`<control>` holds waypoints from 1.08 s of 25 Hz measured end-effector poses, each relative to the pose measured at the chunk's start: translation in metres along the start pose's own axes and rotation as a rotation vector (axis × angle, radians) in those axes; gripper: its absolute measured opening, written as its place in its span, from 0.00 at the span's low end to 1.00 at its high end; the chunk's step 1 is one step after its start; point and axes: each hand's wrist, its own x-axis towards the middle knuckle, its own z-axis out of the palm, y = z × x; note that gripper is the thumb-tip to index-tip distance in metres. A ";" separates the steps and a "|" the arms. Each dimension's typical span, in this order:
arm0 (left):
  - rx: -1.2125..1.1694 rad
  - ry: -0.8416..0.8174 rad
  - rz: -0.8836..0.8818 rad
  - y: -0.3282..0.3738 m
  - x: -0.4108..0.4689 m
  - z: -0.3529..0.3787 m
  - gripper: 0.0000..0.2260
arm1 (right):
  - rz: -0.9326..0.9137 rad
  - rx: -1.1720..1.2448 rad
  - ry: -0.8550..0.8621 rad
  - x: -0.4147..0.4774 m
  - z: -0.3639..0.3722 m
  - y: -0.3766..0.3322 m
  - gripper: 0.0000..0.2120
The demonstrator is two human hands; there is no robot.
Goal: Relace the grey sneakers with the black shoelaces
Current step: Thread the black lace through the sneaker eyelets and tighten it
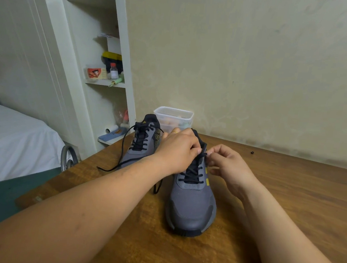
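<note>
Starting wide: wooden worktop [288,204], brown, grained, flat and hard. Parked on it, toe towards the camera, the near grey sneaker [192,208]: woven mesh upper, smooth rounded toe cap, dark rubbery sole, yellow bars down the side. Behind it and off to the left, the far grey sneaker [146,143], laced to the top by the look of it, with a loose lace tail [123,145] trailing limp across the wood. Over the near shoe, left hand [177,150] curled above the tongue, right hand [228,165] close alongside. Both sets of fingers [197,150] pinching the black shoelace [193,174] up at the top eyelets. Thin, round, soft cord, criss-crossed neatly all the way down. Looks like the last stretch on the second shoe: top holes, then tightening. Next up, probably, feeding the tip cleanly through, evening both ends, taking up slack without puckering the mesh. Lace tips themselves hidden under the fingertips.
</note>
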 end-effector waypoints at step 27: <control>-0.315 -0.067 -0.019 -0.034 -0.033 -0.022 0.13 | 0.193 0.482 0.663 -0.009 -0.072 -0.019 0.11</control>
